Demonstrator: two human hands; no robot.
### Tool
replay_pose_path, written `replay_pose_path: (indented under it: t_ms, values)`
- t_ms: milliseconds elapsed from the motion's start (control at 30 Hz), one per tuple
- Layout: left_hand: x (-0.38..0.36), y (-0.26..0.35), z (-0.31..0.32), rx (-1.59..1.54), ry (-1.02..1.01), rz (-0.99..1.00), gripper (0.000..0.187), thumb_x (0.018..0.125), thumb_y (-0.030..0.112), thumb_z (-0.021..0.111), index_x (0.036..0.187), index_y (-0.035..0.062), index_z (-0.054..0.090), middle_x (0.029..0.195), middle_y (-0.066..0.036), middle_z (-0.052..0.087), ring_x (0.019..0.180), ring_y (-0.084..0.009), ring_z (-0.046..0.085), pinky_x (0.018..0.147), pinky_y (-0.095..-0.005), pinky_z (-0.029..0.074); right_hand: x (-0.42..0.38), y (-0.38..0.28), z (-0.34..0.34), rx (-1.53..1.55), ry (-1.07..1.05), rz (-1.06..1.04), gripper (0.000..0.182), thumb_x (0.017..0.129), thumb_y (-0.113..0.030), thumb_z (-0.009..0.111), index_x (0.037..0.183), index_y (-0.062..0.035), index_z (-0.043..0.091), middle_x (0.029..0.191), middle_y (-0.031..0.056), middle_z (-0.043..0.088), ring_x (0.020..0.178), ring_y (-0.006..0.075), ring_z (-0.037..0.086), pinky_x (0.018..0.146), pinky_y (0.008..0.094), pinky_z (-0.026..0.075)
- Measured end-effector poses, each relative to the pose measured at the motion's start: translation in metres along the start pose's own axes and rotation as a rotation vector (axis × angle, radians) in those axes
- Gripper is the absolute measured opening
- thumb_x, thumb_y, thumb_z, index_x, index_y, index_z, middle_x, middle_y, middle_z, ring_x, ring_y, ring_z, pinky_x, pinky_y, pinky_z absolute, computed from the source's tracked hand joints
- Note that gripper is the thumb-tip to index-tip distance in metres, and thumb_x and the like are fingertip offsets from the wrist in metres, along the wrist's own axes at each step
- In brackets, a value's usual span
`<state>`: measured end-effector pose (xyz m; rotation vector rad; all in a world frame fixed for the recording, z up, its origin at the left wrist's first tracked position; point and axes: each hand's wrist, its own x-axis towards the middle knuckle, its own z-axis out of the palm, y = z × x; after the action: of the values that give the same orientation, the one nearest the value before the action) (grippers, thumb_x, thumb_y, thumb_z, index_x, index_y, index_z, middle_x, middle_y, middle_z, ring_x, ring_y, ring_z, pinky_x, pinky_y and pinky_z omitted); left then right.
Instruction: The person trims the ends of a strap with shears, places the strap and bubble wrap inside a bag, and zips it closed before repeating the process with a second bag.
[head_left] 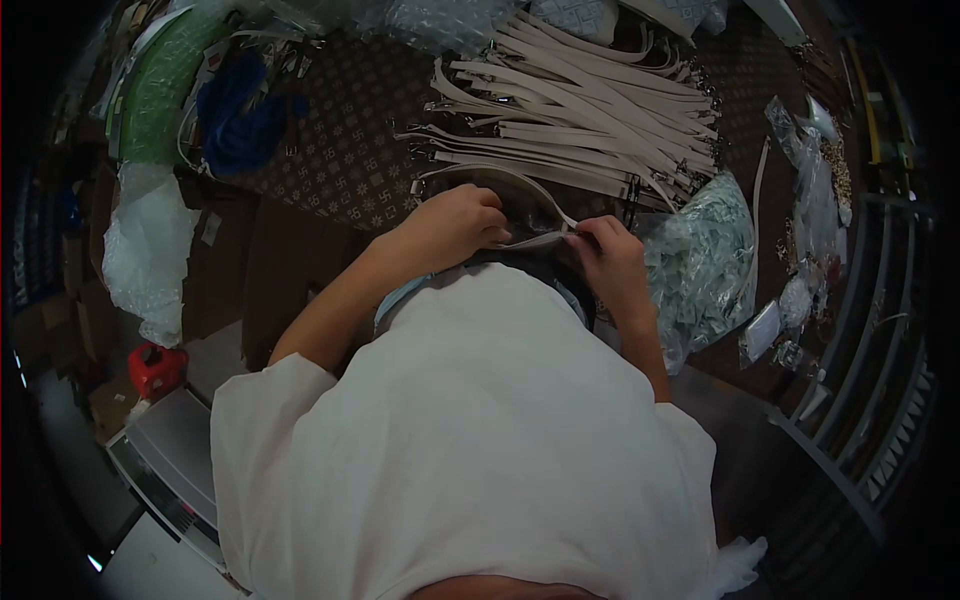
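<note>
A bag [533, 212] with a dark inside and pale trim is held at the table's near edge, close against my body. Its mouth gapes upward. My left hand [460, 220] is closed at the left side of the mouth, fingers curled over the near rim. At the right corner my right hand [612, 256] pinches the pale edge between thumb and fingers. Just beyond the bag lies a pile of cream straps [590, 115] with metal clasps. The bag's lower part is hidden by my shirt and arms.
A clear plastic bag [703, 255] of pale green packets stands right of my right hand. Bubble wrap [150, 250] hangs at the left, near blue cloth [238, 112]. Patterned brown material [345, 130] covers the table. Metal racking [850, 330] is at the right.
</note>
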<state>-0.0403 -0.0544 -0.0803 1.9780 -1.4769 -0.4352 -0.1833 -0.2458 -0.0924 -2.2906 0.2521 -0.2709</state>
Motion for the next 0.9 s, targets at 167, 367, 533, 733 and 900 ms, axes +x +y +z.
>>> replay_pose_path:
  t_ms: [167,367,533,733,900]
  values:
    - [-0.043,0.032,-0.037,-0.155,0.146,-0.297,0.013,0.077,0.010,0.062,0.084,-0.0009,0.063,0.069,-0.008,0.055,0.060,-0.0194,0.053,0.057,-0.0288,0.044,0.023,-0.022,0.027,0.108,0.035,0.133,0.016,0.070,-0.009,0.067,0.076,0.0013,0.057,0.067,0.0131,0.058,0.055,0.0215,0.057,0.052,0.0296,0.046]
    - [-0.074,0.026,0.007,-0.693,0.271,-0.896,0.031,0.083,0.029,0.058,0.086,-0.0011,0.064,0.062,-0.008,0.060,0.056,-0.0103,0.052,0.053,-0.0256,0.041,0.064,-0.063,0.087,0.335,-0.499,0.199,0.027,0.069,-0.019,0.070,0.077,0.0030,0.058,0.063,0.0116,0.060,0.056,0.0144,0.057,0.053,0.0256,0.045]
    - [-0.103,0.025,0.021,-0.681,0.451,-0.987,0.037,0.085,0.034,0.053,0.085,-0.0009,0.065,0.065,-0.006,0.060,0.057,-0.0103,0.053,0.053,-0.0242,0.041,0.078,-0.082,0.098,0.724,-0.966,0.431,0.019,0.081,-0.016,0.062,0.079,0.0026,0.060,0.067,0.0051,0.060,0.060,0.0079,0.056,0.054,0.0203,0.045]
    - [-0.128,0.035,0.023,-1.239,0.675,-1.082,0.029,0.086,0.030,0.053,0.077,0.0043,0.062,0.065,0.001,0.057,0.055,-0.0061,0.046,0.052,-0.0195,0.036,0.061,-0.094,0.129,0.541,-0.818,-0.056,0.012,0.076,-0.006,0.061,0.083,0.0041,0.061,0.069,0.0114,0.063,0.060,0.0142,0.060,0.055,0.0265,0.047]
    - [-0.140,0.041,0.032,-1.351,0.785,-1.036,0.025,0.088,0.026,0.051,0.078,0.0048,0.060,0.062,0.004,0.050,0.057,-0.0050,0.042,0.053,-0.0193,0.033,0.078,-0.116,0.128,0.294,-0.876,-0.202,0.013,0.070,-0.008,0.064,0.079,0.0013,0.064,0.067,0.0134,0.063,0.060,0.0195,0.061,0.056,0.0286,0.047]
